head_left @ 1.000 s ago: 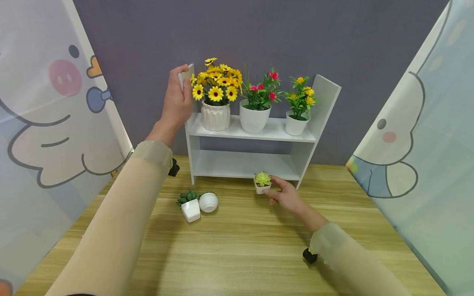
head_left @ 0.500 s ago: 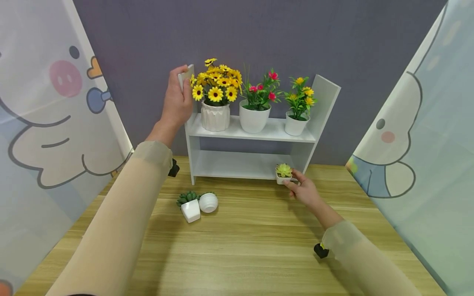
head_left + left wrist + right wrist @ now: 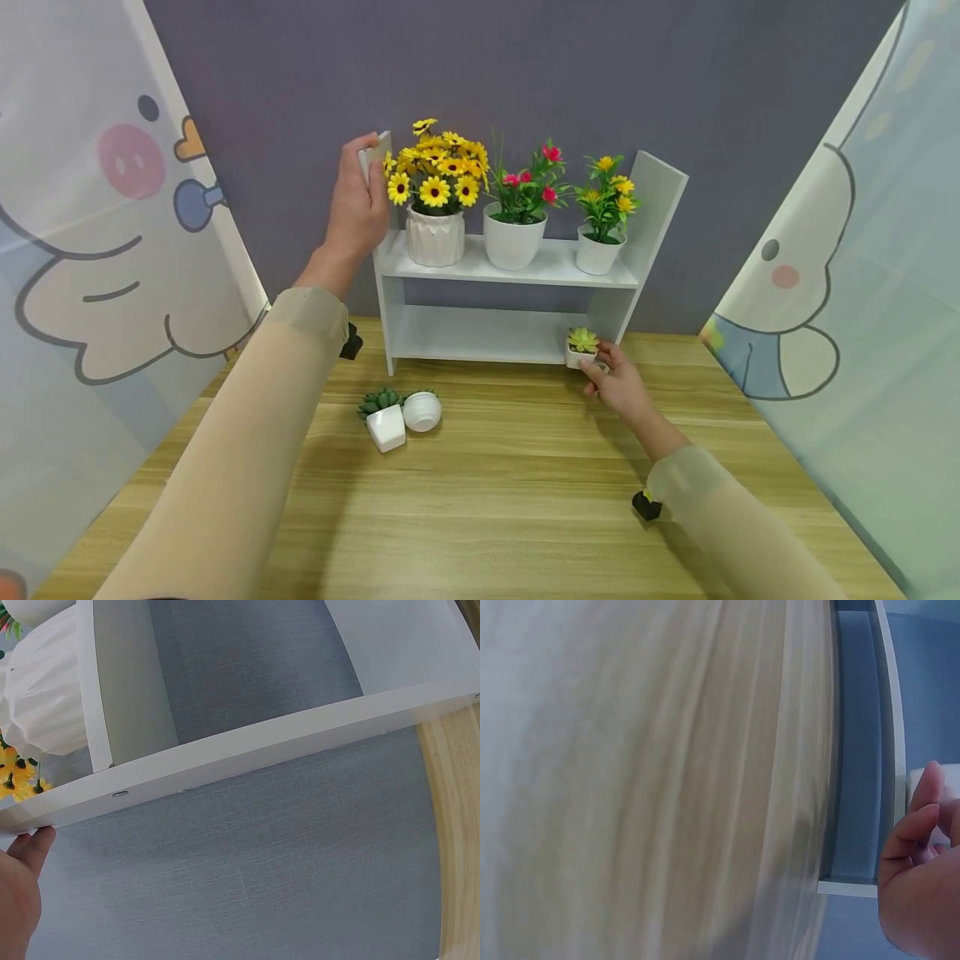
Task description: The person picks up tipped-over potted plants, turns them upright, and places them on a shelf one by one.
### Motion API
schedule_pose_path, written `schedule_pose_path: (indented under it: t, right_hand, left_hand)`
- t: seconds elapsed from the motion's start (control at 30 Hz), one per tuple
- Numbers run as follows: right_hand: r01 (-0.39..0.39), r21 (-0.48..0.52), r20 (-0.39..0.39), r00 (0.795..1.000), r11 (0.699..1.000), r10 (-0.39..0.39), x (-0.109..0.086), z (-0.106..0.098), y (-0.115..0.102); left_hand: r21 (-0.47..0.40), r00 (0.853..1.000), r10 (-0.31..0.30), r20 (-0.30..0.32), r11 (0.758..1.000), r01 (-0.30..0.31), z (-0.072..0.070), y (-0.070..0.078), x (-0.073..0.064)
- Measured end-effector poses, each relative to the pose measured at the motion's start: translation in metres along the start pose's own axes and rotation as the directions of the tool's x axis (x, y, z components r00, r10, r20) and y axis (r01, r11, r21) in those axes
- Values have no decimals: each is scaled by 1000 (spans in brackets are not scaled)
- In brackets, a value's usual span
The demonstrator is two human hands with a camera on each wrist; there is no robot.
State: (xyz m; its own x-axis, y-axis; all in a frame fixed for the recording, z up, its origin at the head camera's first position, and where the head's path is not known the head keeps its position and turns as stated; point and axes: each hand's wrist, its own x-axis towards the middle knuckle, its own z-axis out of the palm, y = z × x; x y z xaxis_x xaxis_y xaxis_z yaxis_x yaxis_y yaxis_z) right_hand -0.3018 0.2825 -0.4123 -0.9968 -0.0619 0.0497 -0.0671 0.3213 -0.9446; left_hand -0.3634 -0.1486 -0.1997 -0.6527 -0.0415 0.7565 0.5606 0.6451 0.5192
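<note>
A small light-green succulent in a white pot [image 3: 582,342] is at the front right end of the white shelf's lower board [image 3: 480,333]. My right hand [image 3: 624,392] pinches that pot between thumb and fingers. In the right wrist view the hand [image 3: 922,885] partly hides the white pot [image 3: 952,774] just above the board's edge. My left hand [image 3: 358,204] grips the top of the shelf's left side panel; its fingers [image 3: 39,847] touch the panel [image 3: 262,739] in the left wrist view.
On the upper board stand yellow daisies in a white pot [image 3: 435,237], a pink-flowered plant [image 3: 514,237] and a yellow-flowered plant [image 3: 598,250]. Two succulents, in a square pot [image 3: 387,427] and a round pot [image 3: 422,412], lie tipped on the wooden table [image 3: 480,500].
My right hand has carried the small succulent rightward and up, from in front of the shelf to the lower board's right end. The left hand has stayed on the side panel.
</note>
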Motion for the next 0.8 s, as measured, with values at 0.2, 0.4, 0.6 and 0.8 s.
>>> schedule_pose_path:
  t: [0.2,0.4,0.6,0.8]
  right_hand:
    - [12,25,-67,998,1000,-11,2,7,2]
    - [12,46,-101,995,999,-8,2,11,3]
    - [1,24,-118,993,1000,2,4,13,2]
    - [-22,-3,-128,992,1000,21,5,16,-1]
  left_hand:
    - [-14,1000,-7,3,1000,7,0,0,-1]
    - [-19,1000,-4,2,1000,4,0,1,-1]
    - [-11,1000,-8,1,1000,8,-1,1,0]
    - [-10,1000,-11,3,1000,11,-1,1,0]
